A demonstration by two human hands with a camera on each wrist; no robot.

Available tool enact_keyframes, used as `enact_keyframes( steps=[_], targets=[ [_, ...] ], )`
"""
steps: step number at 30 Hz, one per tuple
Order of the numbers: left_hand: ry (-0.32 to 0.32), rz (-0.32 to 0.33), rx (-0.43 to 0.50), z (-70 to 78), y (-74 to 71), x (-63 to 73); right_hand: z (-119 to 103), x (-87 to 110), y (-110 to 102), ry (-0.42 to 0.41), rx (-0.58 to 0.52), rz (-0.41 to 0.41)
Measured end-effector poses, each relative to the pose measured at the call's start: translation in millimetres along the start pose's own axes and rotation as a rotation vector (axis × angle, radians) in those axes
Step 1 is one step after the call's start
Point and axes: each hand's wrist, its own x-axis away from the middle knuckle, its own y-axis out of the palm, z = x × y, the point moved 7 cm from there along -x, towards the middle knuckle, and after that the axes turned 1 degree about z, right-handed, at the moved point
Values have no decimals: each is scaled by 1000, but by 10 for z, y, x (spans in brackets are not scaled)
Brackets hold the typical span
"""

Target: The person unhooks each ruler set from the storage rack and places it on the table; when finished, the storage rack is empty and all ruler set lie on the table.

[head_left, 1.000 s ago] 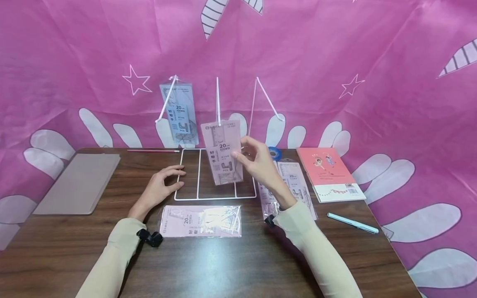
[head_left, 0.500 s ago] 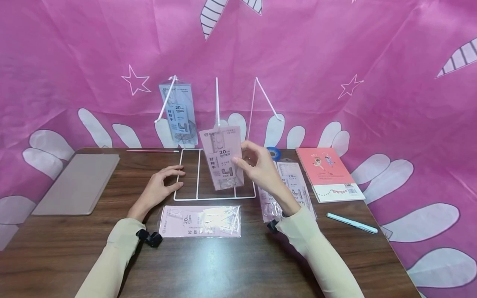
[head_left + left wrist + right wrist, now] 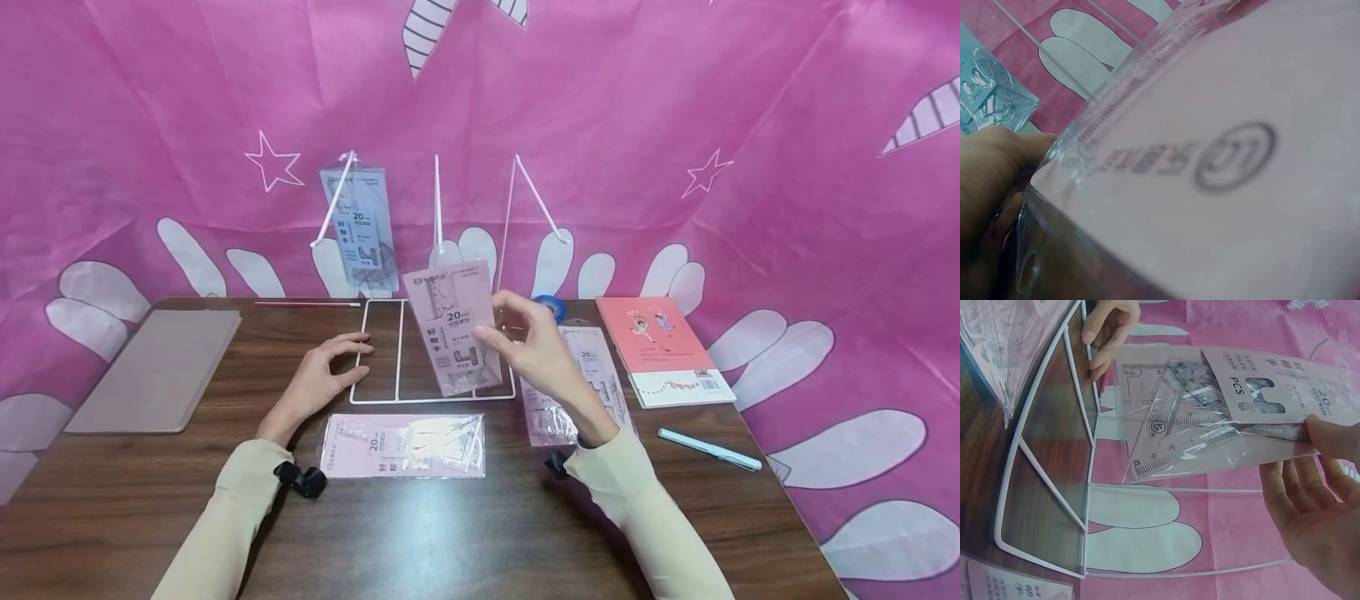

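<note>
My right hand [image 3: 534, 342] pinches the right side of a pink packaged ruler set [image 3: 455, 333] between thumb and fingers. The packet is tilted, its top edge just below the front tip of the white wire rack's middle hook [image 3: 438, 200]. Through its clear film, a set square [image 3: 1179, 425] shows in the right wrist view. My left hand [image 3: 322, 371] rests on the left side of the rack's base [image 3: 431, 402], fingers loosely bent at the wire. A blue ruler set [image 3: 360, 229] hangs on the left hook. Another pink set [image 3: 352, 446] lies in front of the base.
More pink ruler sets [image 3: 596, 367] lie right of the rack, partly behind my right wrist. Beyond them are a blue tape roll [image 3: 553, 307], a coral book [image 3: 660, 342] and a light blue pen [image 3: 708, 448]. A grey notebook [image 3: 157, 367] and a red pencil [image 3: 307, 304] lie at left.
My right hand has moved the pink ruler set down, slightly right and closer, away from the middle hook's tip. My left hand has stayed in place.
</note>
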Motion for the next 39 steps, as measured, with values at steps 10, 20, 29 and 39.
enact_keyframes(
  steps=[10, 20, 29, 39],
  targets=[
    [-16, -9, -6, -8, 8, -3, -36, 14, 0, -23, -16, -17],
    [-23, -14, -9, -1, 13, 0, -96, 51, -193, -21, 74, -126],
    [-16, -13, -1, -9, 15, -2, 79, 140, -485, 81, 222, -360],
    [-1, -6, -1, 0, 9, 2, 453, 386, -497, 162, 250, -732]
  ],
)
